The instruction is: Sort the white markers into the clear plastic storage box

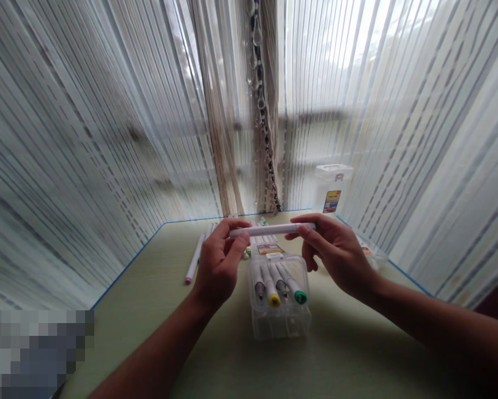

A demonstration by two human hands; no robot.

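Note:
Held level between both hands is a white marker pen (269, 229). The fingers and thumb of my left hand (222, 257) pinch its left end. At the other end, my right hand (334, 244) grips it near the darker tip, which the fingers partly cover. Below the hands, a clear plastic box (280, 327) holds several markers. Among these are a marker with a yellow end (274, 299) and a marker with a green end (300, 297). Behind the held pen, more markers are partly hidden.
Left of my left hand lies a white marker with a pink end (195, 257). An upright clear container (320, 188) with a yellow label stands at the back right. Another clear plastic piece (375, 252) lies behind my right wrist. String curtains (249, 138) hang along the table's far edge.

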